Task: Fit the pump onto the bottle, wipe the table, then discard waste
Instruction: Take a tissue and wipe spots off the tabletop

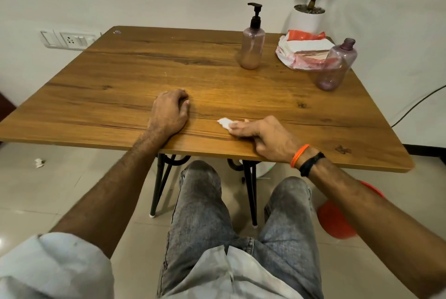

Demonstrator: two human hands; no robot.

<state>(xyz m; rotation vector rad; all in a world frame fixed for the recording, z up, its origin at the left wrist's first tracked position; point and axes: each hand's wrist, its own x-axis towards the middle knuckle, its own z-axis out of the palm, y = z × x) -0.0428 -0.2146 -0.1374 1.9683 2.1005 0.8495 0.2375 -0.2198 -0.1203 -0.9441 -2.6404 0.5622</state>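
A pink bottle with a black pump fitted on top stands upright at the back of the wooden table. A second pink bottle without a pump stands at the right. My right hand lies near the front edge, its fingers pressing a small white tissue wad onto the tabletop. My left hand rests on the table with fingers loosely curled, holding nothing.
An opened pack of tissues in a red-and-white wrapper sits behind the open bottle. A red bin stands on the floor at my right. A crumpled scrap lies on the floor at left. A potted plant stands behind the table.
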